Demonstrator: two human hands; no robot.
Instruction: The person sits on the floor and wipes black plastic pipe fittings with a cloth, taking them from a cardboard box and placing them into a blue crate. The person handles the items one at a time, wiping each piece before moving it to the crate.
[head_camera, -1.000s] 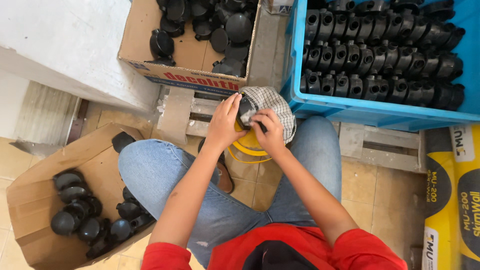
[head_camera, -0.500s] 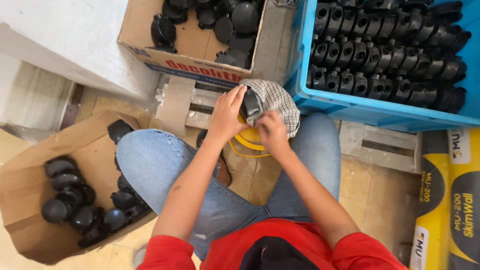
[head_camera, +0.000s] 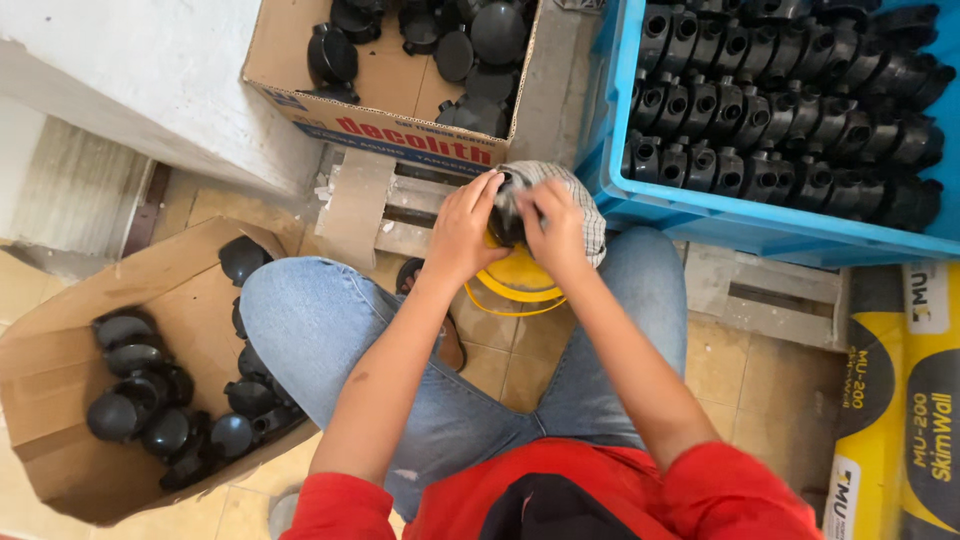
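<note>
- Your left hand (head_camera: 462, 228) and right hand (head_camera: 556, 225) each close their grip on a black plastic part (head_camera: 505, 215) wrapped in a checked cloth (head_camera: 585, 205), above a yellow bowl (head_camera: 518, 280).
- Done, seemingly: a blue crate (head_camera: 700, 215) of neatly rowed parts.
- Left: loose parts in two cardboard boxes (head_camera: 60, 370).
- Setting: tiled floor (head_camera: 520, 355), wooden pallet (head_camera: 770, 290).

— What have you got in your hands?

— My left hand (head_camera: 462, 228) and right hand (head_camera: 556, 228) are both closed around a black part (head_camera: 505, 215), wrapped in a checked cloth (head_camera: 580, 200), above a yellow tub (head_camera: 520, 280) between my knees.

— And around you?

— A blue crate (head_camera: 700, 215) of black fittings ahead on my right, a cardboard box (head_camera: 385, 120) of black caps ahead, another cardboard carton (head_camera: 60, 370) by my left leg.
</note>
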